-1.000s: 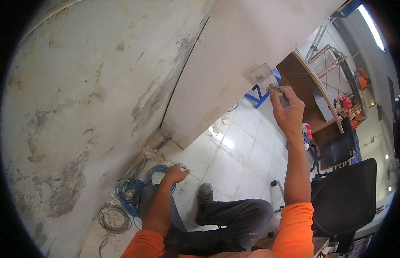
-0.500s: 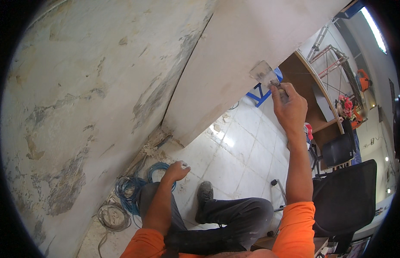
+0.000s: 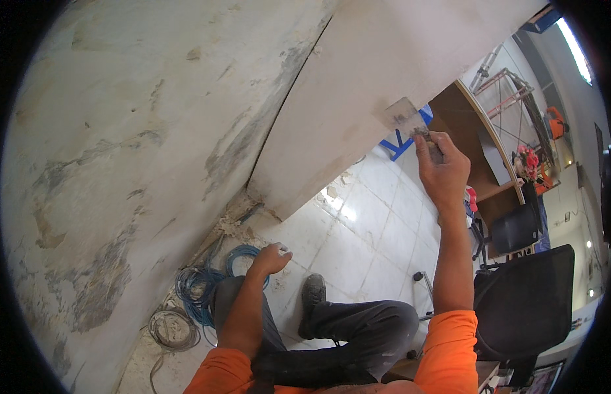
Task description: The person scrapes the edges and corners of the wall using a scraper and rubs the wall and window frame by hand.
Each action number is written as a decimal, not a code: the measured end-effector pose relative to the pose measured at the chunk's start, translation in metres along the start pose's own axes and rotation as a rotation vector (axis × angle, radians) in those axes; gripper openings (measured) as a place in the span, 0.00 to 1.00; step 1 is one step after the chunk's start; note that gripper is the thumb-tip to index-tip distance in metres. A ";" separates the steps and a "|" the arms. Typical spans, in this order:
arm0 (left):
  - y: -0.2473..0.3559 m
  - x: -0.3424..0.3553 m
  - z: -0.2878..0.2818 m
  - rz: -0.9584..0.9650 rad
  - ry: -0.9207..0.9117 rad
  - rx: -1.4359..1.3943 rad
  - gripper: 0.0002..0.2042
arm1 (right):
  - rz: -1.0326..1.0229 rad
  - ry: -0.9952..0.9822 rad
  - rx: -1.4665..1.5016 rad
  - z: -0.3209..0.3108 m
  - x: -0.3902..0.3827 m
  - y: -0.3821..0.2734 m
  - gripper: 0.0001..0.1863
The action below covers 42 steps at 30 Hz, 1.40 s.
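Observation:
My right hand (image 3: 443, 167) is closed around the handle of a putty knife (image 3: 401, 113). The knife's broad, smeared blade lies against or just over the pale plastered wall panel (image 3: 358, 72), near its right edge; I cannot tell whether it touches. Over my bent knee, my left hand (image 3: 271, 259) is curled closed. White residue shows at its fingertips, and whatever it may hold is hidden. Coiled blue cable (image 3: 199, 289) lies on the floor beside that hand.
A stained, patchy wall (image 3: 115, 171) fills the left side. Rubble (image 3: 236, 213) lies at the wall's foot, and a grey cable coil (image 3: 173, 329) nearby. On the right stand a wooden desk (image 3: 473, 125) and a black chair (image 3: 525, 302). A blue stand (image 3: 398, 144) is behind the panel.
My right hand and the putty knife have shifted very slightly along the panel, and the blade is turned a little. My left hand stays nearly where it was.

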<state>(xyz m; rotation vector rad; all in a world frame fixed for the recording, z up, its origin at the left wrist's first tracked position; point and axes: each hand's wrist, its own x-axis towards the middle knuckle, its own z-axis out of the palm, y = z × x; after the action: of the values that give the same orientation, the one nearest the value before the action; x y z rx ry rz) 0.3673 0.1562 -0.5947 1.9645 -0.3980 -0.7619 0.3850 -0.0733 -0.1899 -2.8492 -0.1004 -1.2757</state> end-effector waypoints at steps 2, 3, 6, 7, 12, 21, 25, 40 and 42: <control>0.002 0.002 0.002 -0.003 -0.017 -0.008 0.22 | -0.033 -0.031 -0.037 0.001 -0.001 -0.001 0.09; 0.001 0.002 0.002 0.004 -0.010 -0.004 0.22 | -0.026 -0.035 -0.058 0.002 0.000 -0.003 0.09; -0.001 0.002 0.002 0.012 0.003 -0.005 0.21 | -0.048 -0.004 -0.121 0.000 0.007 -0.002 0.09; -0.001 0.001 0.002 0.014 0.010 -0.011 0.21 | -0.076 0.032 -0.164 -0.001 0.009 -0.001 0.09; 0.010 -0.002 -0.006 -0.051 -0.069 -0.011 0.24 | 0.028 0.036 -0.043 -0.006 0.009 -0.001 0.09; 0.005 -0.001 0.000 0.001 0.004 -0.014 0.23 | 0.099 -0.040 -0.115 -0.009 0.012 0.001 0.11; 0.011 -0.003 -0.006 -0.045 -0.055 -0.007 0.24 | 0.070 0.008 -0.024 -0.012 0.006 0.004 0.10; -0.004 0.005 0.005 0.012 0.018 -0.007 0.23 | -0.117 0.135 -0.137 -0.010 0.019 0.005 0.08; -0.003 0.005 0.004 0.005 0.014 -0.005 0.23 | -0.045 0.129 -0.072 -0.009 0.018 0.004 0.09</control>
<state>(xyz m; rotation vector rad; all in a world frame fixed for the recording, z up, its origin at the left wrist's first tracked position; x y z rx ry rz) 0.3678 0.1519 -0.6002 1.9620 -0.3923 -0.7449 0.3905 -0.0769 -0.1708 -2.8288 -0.1188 -1.4984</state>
